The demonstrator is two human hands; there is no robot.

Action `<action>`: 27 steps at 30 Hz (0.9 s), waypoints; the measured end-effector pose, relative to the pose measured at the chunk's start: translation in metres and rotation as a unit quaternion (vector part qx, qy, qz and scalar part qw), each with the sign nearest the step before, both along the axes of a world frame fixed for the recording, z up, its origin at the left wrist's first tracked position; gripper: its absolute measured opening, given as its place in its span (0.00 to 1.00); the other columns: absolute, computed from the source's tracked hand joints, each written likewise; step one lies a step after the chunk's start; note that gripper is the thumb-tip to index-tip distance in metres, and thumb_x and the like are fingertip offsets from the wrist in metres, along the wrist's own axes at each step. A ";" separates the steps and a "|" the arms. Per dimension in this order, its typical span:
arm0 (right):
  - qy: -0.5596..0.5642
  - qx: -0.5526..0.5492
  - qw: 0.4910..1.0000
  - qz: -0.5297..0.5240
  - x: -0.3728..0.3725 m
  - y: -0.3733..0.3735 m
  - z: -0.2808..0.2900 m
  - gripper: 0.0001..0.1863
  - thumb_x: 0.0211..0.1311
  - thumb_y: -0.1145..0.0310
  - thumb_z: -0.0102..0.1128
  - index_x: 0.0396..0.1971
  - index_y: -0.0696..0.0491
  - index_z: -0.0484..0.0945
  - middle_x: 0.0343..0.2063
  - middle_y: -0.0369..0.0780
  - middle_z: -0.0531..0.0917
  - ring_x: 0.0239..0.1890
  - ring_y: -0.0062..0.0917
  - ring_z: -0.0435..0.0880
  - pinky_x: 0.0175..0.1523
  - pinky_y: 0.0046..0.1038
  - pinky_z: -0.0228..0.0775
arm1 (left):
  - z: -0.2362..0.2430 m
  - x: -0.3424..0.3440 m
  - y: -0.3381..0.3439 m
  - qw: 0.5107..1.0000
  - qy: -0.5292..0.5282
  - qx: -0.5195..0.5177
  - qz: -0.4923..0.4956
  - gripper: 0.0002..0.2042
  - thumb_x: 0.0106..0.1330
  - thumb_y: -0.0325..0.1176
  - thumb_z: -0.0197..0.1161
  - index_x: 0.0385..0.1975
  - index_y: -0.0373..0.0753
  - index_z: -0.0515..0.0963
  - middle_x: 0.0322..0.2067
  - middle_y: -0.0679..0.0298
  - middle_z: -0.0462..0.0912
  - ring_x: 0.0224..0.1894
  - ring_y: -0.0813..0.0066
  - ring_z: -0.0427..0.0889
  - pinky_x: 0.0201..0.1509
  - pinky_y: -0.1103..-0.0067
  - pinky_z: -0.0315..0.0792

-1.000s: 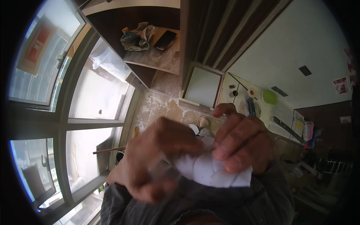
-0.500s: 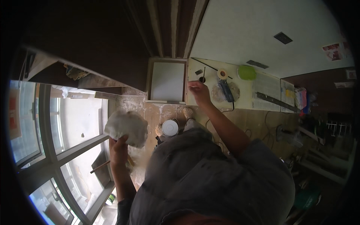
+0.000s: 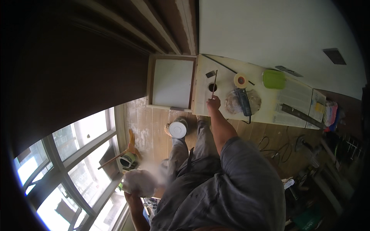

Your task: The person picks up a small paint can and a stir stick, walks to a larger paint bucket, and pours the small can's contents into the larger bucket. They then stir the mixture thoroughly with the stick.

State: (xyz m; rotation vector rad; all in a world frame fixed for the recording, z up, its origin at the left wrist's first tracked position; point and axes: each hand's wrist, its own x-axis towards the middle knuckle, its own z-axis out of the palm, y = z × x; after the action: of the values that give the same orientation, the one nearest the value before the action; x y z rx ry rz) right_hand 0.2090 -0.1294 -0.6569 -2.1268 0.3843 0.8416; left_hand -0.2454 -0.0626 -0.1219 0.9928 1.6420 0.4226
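I log: right hand, fingers narrowed on a thin stick that crosses a dark round cup near the left edge of the desk. Left hand holds a pale, rounded, blurred bundle, well apart from the desk. Crowding the stick's right: ring-shaped tape roll, dark power tool on crumpled translucent plastic, smooth green tub by the back edge.
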 end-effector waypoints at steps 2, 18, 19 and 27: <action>-0.059 -0.040 0.997 -0.002 0.004 0.007 -0.006 0.22 0.61 0.63 0.72 0.52 0.60 0.85 0.40 0.56 0.89 0.48 0.52 0.89 0.59 0.45 0.82 | 0.000 0.002 -0.005 1.000 0.015 0.003 0.015 0.34 0.62 0.24 0.59 0.73 0.31 0.66 0.64 0.52 0.77 0.66 0.59 0.78 0.72 0.63 0.72; -0.383 0.054 0.911 0.141 0.013 0.030 0.111 0.32 0.48 0.70 0.82 0.55 0.56 0.81 0.48 0.48 0.80 0.52 0.46 0.83 0.57 0.43 0.80 | -0.003 -0.004 0.005 0.985 0.151 0.079 -0.021 0.17 0.74 0.42 0.58 0.54 0.37 0.81 0.49 0.57 0.82 0.50 0.69 0.81 0.54 0.71 0.76; -0.370 0.108 0.910 0.151 0.002 0.034 0.133 0.31 0.48 0.72 0.82 0.55 0.55 0.81 0.48 0.46 0.80 0.50 0.42 0.83 0.54 0.39 0.80 | -0.007 -0.009 0.011 0.964 0.238 0.106 -0.046 0.18 0.76 0.44 0.57 0.51 0.37 0.83 0.46 0.58 0.83 0.47 0.71 0.82 0.51 0.71 0.76; -0.212 0.347 0.835 0.372 -0.112 0.054 0.425 0.31 0.52 0.78 0.81 0.58 0.54 0.81 0.51 0.33 0.77 0.39 0.14 0.79 0.43 0.19 0.75 | -0.032 0.091 0.102 0.866 0.101 0.288 -0.396 0.41 0.58 0.30 0.80 0.75 0.48 0.71 0.63 0.56 0.85 0.52 0.55 0.91 0.51 0.66 0.83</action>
State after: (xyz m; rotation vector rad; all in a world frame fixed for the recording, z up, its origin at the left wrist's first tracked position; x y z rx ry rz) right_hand 0.0966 -0.0751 -0.2323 -1.6448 -0.9190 0.7171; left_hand -0.1541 0.0398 -0.1534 2.1079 1.1340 0.2388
